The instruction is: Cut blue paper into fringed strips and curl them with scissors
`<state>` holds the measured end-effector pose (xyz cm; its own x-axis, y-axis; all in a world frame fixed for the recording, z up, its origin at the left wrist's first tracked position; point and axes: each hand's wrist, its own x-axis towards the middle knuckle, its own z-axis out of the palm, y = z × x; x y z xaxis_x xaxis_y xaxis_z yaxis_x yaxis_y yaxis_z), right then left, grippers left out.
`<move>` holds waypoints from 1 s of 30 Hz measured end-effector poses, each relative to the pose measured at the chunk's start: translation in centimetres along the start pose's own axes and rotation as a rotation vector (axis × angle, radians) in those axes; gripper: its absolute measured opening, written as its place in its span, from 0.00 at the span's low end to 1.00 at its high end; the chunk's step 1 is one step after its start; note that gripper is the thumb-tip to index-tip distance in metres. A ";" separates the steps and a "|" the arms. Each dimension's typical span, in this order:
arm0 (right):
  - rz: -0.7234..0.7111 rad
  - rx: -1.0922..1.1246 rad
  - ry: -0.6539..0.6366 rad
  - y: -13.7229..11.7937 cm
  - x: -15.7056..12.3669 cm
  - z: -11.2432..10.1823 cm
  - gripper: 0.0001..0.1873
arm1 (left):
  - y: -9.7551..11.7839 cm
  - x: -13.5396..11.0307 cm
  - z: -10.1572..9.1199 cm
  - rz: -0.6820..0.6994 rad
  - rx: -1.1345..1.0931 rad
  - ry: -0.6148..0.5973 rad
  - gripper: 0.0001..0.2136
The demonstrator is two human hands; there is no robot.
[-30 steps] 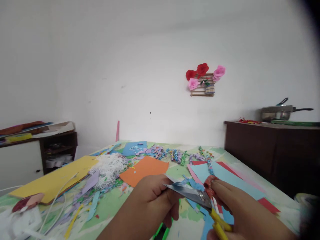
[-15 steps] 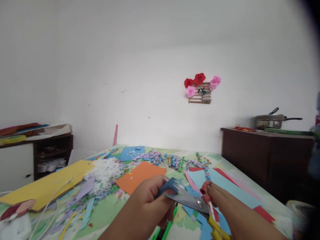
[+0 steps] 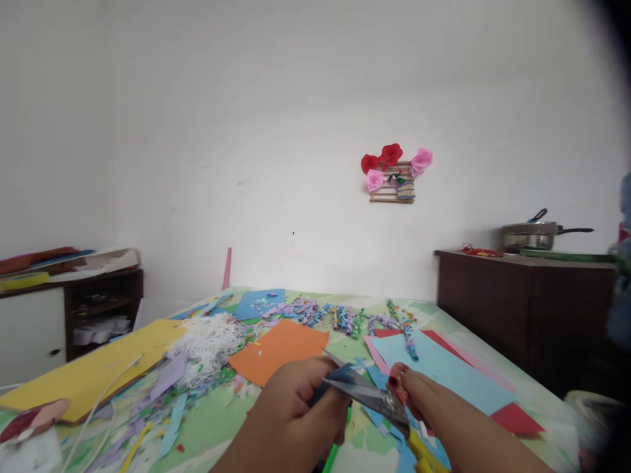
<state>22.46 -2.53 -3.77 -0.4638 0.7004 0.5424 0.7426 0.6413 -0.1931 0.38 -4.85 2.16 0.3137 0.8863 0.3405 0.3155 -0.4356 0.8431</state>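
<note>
My left hand (image 3: 300,414), low in the middle, pinches a dark blue piece of paper (image 3: 319,392) between thumb and fingers. Across that paper reach the parted blades of the scissors (image 3: 367,393), pointing left. Their yellow handle (image 3: 424,453) runs down to my right hand (image 3: 436,401), which is closed on the scissors, though the grip is partly hidden. At the right hand's fingertips shows a red curled piece (image 3: 396,380), probably paper. Light blue paper scraps (image 3: 379,420) lie beneath the hands, and something bright green (image 3: 332,456) shows below my left hand.
Orange paper (image 3: 280,351), yellow sheets (image 3: 98,368) and a light blue sheet (image 3: 444,368) lie on the table. White string (image 3: 210,345) is heaped at left, near coloured scraps. Several curled paper pieces (image 3: 345,318) lie behind. A dark cabinet (image 3: 493,309) stands at right.
The scissor blades have opened wider, and one blade now shows above the blue paper. My left hand has shifted slightly right and down; the paper's fringed end is now hidden behind the blades.
</note>
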 end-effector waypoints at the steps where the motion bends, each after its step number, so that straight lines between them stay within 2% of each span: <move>1: -0.015 -0.008 0.015 0.2 -0.1 0.2 0.37 | 0.0 0.0 0.0 -0.012 -0.008 -0.002 0.13; 9: -0.013 -0.077 0.030 0.7 0.0 0.6 0.39 | -0.1 -0.1 0.2 -0.038 -0.089 0.005 0.14; 15: 0.028 -0.085 0.010 0.8 -0.4 0.6 0.40 | 0.4 -0.4 0.5 -0.040 -0.137 0.060 0.12; 20: 0.064 -0.003 -0.030 -1.0 0.5 -0.2 0.39 | 0.7 -0.7 0.6 -0.019 -0.112 0.091 0.12; 22: 0.100 0.070 -0.086 -2.2 1.1 -0.7 0.36 | 0.7 -0.8 0.5 0.015 -0.065 0.076 0.12; 27: 0.127 0.132 -0.142 -4.1 2.1 -1.6 0.16 | 0.7 -0.8 0.4 0.040 -0.051 0.062 0.11; 30: 0.153 0.146 -0.163 -4.3 2.4 -1.7 0.16 | 0.6 -0.8 0.3 0.037 -0.064 0.054 0.12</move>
<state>18.99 -4.19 -0.25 -0.4321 0.8261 0.3616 0.7381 0.5544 -0.3845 0.57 -5.91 2.31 0.2753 0.8775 0.3927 0.2457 -0.4591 0.8537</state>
